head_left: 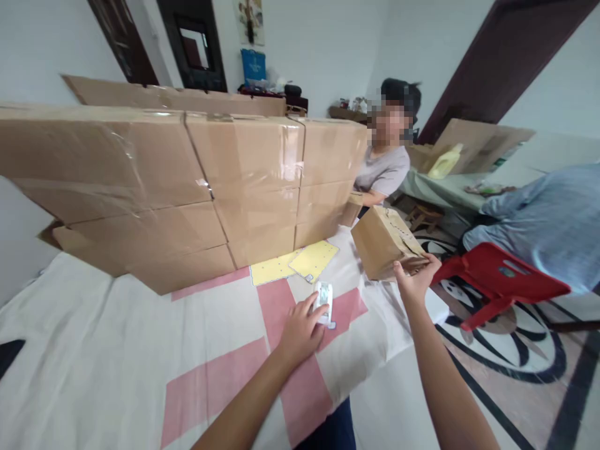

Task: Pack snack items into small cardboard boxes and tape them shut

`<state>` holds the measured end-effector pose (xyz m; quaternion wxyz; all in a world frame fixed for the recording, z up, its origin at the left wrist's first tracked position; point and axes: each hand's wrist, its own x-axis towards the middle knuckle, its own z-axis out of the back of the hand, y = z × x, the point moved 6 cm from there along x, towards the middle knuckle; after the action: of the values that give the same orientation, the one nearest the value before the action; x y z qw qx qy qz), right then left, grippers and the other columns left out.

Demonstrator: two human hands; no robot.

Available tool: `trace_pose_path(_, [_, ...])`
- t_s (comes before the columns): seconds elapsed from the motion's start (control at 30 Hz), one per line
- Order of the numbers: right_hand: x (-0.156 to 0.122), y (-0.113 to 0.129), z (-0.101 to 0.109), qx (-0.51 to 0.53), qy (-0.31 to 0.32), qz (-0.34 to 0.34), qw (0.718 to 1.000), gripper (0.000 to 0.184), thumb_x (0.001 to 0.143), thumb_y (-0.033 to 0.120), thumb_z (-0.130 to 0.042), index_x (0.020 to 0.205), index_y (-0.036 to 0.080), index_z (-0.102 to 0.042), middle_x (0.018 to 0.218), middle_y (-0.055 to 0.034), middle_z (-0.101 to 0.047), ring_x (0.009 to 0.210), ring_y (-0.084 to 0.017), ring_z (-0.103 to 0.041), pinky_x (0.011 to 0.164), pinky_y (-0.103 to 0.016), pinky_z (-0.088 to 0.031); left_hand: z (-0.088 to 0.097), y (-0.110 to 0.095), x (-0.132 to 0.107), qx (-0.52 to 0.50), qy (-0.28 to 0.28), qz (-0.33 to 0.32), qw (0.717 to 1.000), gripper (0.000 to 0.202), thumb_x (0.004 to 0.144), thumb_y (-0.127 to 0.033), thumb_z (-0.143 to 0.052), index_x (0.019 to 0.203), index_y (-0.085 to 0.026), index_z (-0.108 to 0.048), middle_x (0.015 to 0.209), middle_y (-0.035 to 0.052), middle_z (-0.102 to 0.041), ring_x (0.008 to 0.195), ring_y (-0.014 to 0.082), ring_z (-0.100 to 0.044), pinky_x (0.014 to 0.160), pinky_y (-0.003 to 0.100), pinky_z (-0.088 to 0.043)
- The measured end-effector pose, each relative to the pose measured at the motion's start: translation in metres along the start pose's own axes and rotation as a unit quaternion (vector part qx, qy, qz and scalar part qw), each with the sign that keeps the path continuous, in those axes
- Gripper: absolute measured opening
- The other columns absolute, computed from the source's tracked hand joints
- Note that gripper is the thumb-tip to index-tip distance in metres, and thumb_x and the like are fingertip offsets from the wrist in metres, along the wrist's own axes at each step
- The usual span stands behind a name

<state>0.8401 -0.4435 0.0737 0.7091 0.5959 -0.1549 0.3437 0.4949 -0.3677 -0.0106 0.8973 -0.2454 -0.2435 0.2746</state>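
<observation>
My left hand (302, 328) rests on the cloth-covered table, with its fingers closed about a small white object (325, 294) that has a pale green printed face. Its exact kind is unclear. My right hand (417, 275) grips a brown cardboard box (375, 244) by its lower near corner. The box is tilted, and dark printing runs along one side of it. Just beyond the white object lie yellow dotted sheets (314, 259), partly overlapping.
A wall of taped cardboard cartons (253, 162) stands across the table's far side. Behind its right end sits a person (387, 169) by another box. A red plastic chair (510, 275) and a second person's blue shirt (553, 219) are at the right.
</observation>
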Motion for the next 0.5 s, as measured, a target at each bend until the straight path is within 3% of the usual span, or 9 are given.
trace_pose_path(0.07, [0.03,-0.012,-0.031,-0.023,0.039,0.02,0.999,0.079,0.052,0.058,-0.083,0.111,0.024,-0.044,0.11,-0.0049,-0.044,0.1,-0.027,-0.052,0.095,-0.053,-0.048,0.001,-0.001,0.002,-0.007,-0.008,-0.002,1.0,0.05,0.087,-0.02,-0.063,0.136,-0.031,-0.064,0.16,0.01,-0.048,0.128,0.0334,-0.059,0.102,0.054,-0.052])
trace_pose_path(0.17, [0.052,-0.026,-0.071,-0.005,0.101,0.032,0.994,0.077,0.046,0.064,-0.084,0.102,0.025,-0.047,0.102,-0.0031,-0.045,0.095,-0.027,-0.051,0.094,-0.056,-0.047,-0.001,0.0,0.003,-0.02,-0.016,-0.004,1.0,0.053,0.084,-0.018,-0.064,0.136,-0.032,-0.064,0.159,0.0098,-0.048,0.126,0.0328,-0.059,0.102,0.054,-0.052])
trace_pose_path(0.3, [0.051,-0.01,-0.079,-0.021,0.078,0.078,0.994,0.07,0.045,0.069,-0.084,0.089,0.027,-0.049,0.099,-0.0075,-0.049,0.108,-0.041,-0.05,0.101,-0.071,-0.036,-0.01,0.003,0.002,-0.041,-0.037,-0.003,0.998,0.053,0.082,-0.027,-0.07,0.134,-0.032,-0.063,0.157,0.0115,-0.051,0.122,0.0358,-0.061,0.098,0.057,-0.054])
trace_pose_path(0.4, [0.034,0.047,-0.08,-0.023,-0.023,0.157,0.987,0.041,0.066,0.053,-0.077,0.088,0.03,-0.051,0.105,-0.0147,-0.054,0.122,-0.048,-0.049,0.108,-0.07,-0.031,0.007,0.003,0.008,-0.097,-0.147,-0.021,0.984,0.033,0.087,-0.036,-0.066,0.119,-0.027,-0.065,0.137,0.0149,-0.063,0.113,0.0314,-0.066,0.09,0.05,-0.059])
trace_pose_path(0.47, [0.005,0.113,-0.099,0.008,-0.05,0.234,0.971,0.024,0.075,0.039,-0.071,0.091,0.031,-0.055,0.104,-0.0149,-0.06,0.116,-0.044,-0.058,0.105,-0.065,-0.041,0.047,0.006,0.01,-0.114,-0.274,-0.052,0.953,0.016,0.092,-0.037,-0.058,0.1,-0.025,-0.063,0.114,0.015,-0.068,0.103,0.0274,-0.068,0.083,0.044,-0.06])
trace_pose_path(0.5, [-0.015,0.151,-0.117,0.032,-0.019,0.259,0.965,0.018,0.079,0.035,-0.068,0.093,0.03,-0.058,0.102,-0.0139,-0.063,0.111,-0.041,-0.061,0.103,-0.063,-0.045,0.075,0.01,0.007,-0.107,-0.34,-0.069,0.932,0.015,0.094,-0.039,-0.055,0.093,-0.025,-0.06,0.105,0.0144,-0.067,0.098,0.0266,-0.068,0.08,0.044,-0.059])
